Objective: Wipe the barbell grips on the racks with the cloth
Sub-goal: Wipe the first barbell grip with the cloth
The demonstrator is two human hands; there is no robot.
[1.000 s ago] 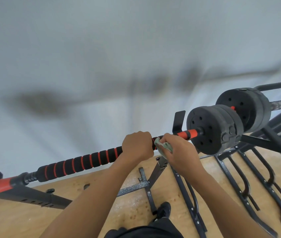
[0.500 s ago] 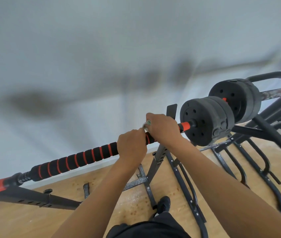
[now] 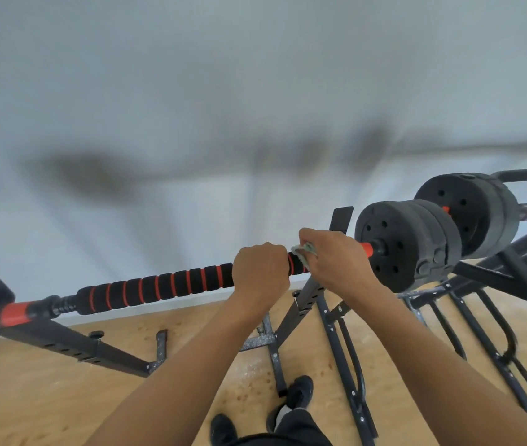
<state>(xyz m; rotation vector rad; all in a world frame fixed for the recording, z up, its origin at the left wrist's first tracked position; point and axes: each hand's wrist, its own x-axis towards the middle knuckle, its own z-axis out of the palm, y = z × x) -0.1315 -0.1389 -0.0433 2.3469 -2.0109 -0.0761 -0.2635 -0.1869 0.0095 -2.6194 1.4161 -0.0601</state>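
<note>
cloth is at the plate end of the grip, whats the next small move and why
Probably slide the left hand left along the foam grip. The right hand holds the cloth round the grip's end by the weight plates, and the left hand grips right beside it, blocking the cloth's way along the rest.

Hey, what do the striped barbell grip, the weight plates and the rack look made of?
Grip: likely soft foam, matte black, in padded rings with orange bands between.
Weight plates: probably a plastic or rubber shell, dull black with moulded holes.
Rack: black-painted metal, judging by square tubing with adjustment holes and scuffed paint.
</note>
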